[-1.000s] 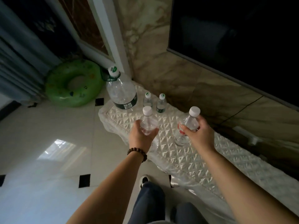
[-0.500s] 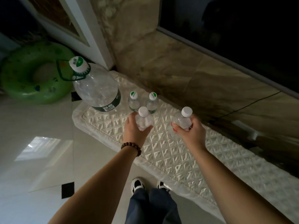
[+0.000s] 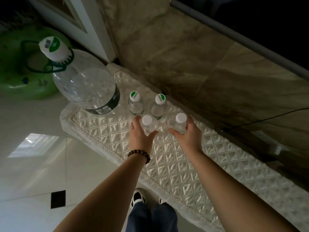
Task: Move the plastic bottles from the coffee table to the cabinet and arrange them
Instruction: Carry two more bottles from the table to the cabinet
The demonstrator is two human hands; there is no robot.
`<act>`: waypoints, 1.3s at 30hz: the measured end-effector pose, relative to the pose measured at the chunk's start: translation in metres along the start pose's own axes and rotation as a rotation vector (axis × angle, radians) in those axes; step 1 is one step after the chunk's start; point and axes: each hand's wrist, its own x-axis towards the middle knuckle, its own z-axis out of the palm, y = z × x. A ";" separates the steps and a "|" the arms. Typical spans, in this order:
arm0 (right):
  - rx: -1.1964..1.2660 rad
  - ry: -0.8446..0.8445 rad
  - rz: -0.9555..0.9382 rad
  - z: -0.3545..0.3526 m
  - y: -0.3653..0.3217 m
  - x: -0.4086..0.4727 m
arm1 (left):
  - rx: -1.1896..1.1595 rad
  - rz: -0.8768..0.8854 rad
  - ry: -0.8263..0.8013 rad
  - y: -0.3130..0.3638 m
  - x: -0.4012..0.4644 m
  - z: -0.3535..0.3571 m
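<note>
Two small clear bottles with white caps stand side by side on the quilted white cabinet top (image 3: 175,164). My left hand (image 3: 139,136) grips the left white-capped bottle (image 3: 148,124). My right hand (image 3: 189,136) grips the right white-capped bottle (image 3: 178,123). Right behind them stand two small bottles with green-and-white caps, one on the left (image 3: 135,102) and one on the right (image 3: 159,106). A large clear water jug (image 3: 87,84) with a green handle stands at the cabinet's left end.
A marble wall (image 3: 184,56) rises behind the cabinet, with a dark TV screen (image 3: 267,22) at the upper right. A green inflatable ring (image 3: 20,67) lies on the tiled floor to the left. A black cable (image 3: 267,117) runs along the wall.
Both hands have lowered their bottles and moved them closer together, up against the two green-capped bottles. The view has come closer to the cabinet.
</note>
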 end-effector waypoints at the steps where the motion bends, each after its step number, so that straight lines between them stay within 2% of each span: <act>1: -0.007 -0.006 0.001 0.001 0.001 0.001 | 0.009 -0.010 -0.001 -0.002 0.001 0.002; 11: -0.072 -0.049 0.014 0.002 0.003 0.001 | 0.300 0.016 -0.007 -0.005 -0.002 0.002; 17: -0.176 -0.088 -0.015 -0.018 -0.013 -0.021 | 0.419 0.024 -0.039 0.002 -0.021 -0.021; 30: -0.438 -0.128 -0.366 -0.125 -0.094 -0.125 | 0.512 0.023 0.036 0.082 -0.133 -0.147; 39: -0.562 -0.211 -0.571 -0.131 -0.114 -0.162 | 0.453 -0.105 0.147 0.072 -0.190 -0.188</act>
